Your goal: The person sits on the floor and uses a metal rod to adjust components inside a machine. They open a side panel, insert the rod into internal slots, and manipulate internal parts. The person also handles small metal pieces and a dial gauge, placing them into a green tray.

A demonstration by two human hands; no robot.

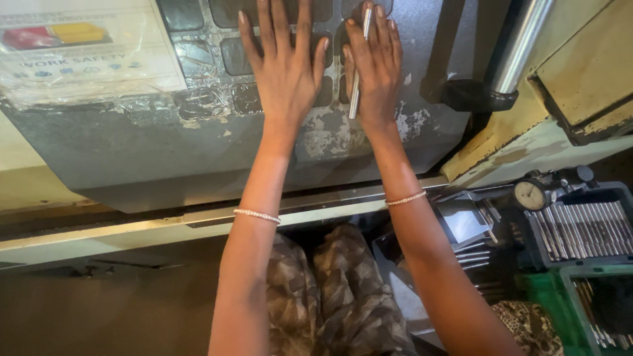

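Observation:
My left hand (285,69) lies flat with fingers spread on the grey, worn panel (165,145) of a machine, over its dark square buttons (198,102). My right hand (376,66) presses flat on the same panel right beside it. A thin silver metal rod (359,66) runs lengthwise along the right hand between its fingers, pointing up the panel. Both wrists wear a thin beaded bracelet (257,215).
A laminated safety sheet (79,49) is taped at the panel's upper left. At right stand a shiny steel column (521,46) and a cream machine body (580,72). Lower right: a dial gauge (529,194), a tray of several metal rods (580,227), a green crate (547,296).

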